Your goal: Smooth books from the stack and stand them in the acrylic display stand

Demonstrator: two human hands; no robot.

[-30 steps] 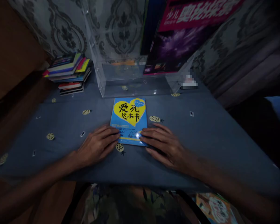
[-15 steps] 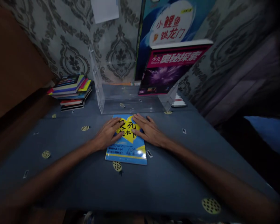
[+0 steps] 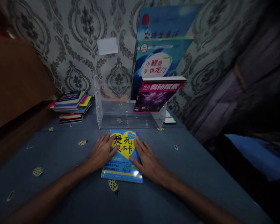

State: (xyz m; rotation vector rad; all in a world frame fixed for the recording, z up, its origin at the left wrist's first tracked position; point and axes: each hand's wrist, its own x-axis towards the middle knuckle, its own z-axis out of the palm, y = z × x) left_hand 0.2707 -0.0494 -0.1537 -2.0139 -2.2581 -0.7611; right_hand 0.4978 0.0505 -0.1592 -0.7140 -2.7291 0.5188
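Note:
A blue book (image 3: 121, 172) with a yellow heart and black lettering on its cover lies flat on the table. My left hand (image 3: 102, 152) rests along its left edge, fingers stretched out and thumb on the cover. At the right edge lies my right hand (image 3: 148, 158), open too, its thumb over the lower part of the heart and its fingers by the upper right side. Just beyond the book stands a clear acrylic rack (image 3: 119, 120). A magenta and purple book (image 3: 151, 98) leans upright in it, with taller blue picture books (image 3: 168, 20) behind.
A stack of books (image 3: 72, 104) sits at the back left, near a brown wooden panel (image 3: 18, 81). Patterned wallpaper with a white paper (image 3: 107, 46) is behind the rack. A small white object (image 3: 169, 118) lies right of the rack; a curtain (image 3: 224, 90) hangs further right.
The view has tilted upward, showing more of the tall books. Both hands have slid apart toward the book's side edges, uncovering more of its title.

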